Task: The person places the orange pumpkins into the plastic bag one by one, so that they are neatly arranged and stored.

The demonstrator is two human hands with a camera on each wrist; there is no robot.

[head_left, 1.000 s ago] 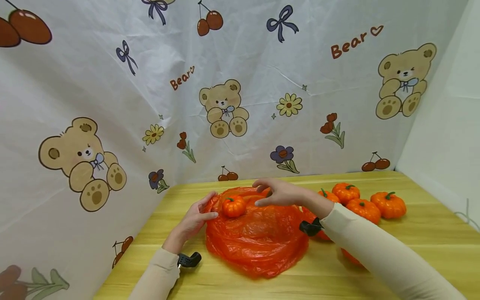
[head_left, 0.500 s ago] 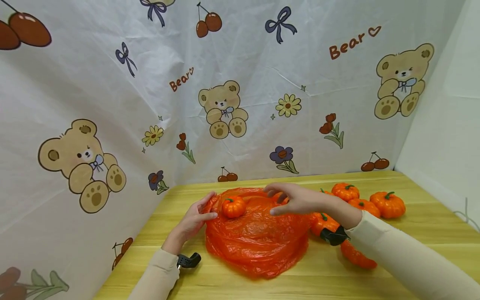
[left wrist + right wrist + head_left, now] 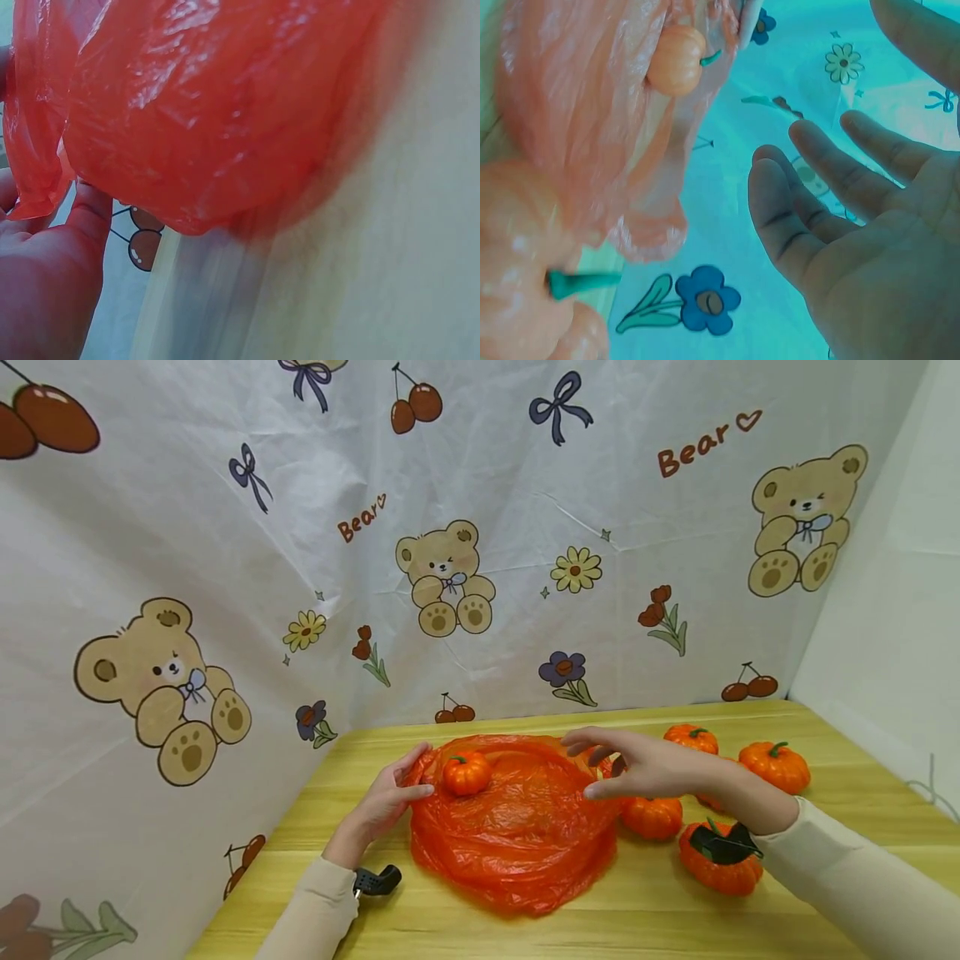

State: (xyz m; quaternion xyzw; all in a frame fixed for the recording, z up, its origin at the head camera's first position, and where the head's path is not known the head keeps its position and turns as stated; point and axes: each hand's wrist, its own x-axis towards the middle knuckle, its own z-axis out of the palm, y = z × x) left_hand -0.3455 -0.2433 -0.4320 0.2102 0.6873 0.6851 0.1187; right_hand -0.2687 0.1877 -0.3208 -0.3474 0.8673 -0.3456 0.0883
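Note:
A thin red plastic bag lies spread on the table, its mouth facing up. One small orange pumpkin with a green stem rests on it, toward the left. My left hand holds the bag's left edge, thumb on the near side; the left wrist view shows the film running past the thumb and fingers. My right hand hovers over the bag's right edge, fingers loosely bent and apart, nothing in them. Just beneath it sits another pumpkin, also orange.
Several more pumpkins stand right of the bag, among them a far-right pumpkin, a back pumpkin and a near pumpkin, partly covered by the right wrist's black camera mount. A bear-print cloth hangs behind the wooden table.
My right hand has moved right, from over the bag's middle to its right edge beside the pumpkins. The near pumpkin has come into view. My left hand and the pumpkin on the bag stay put.

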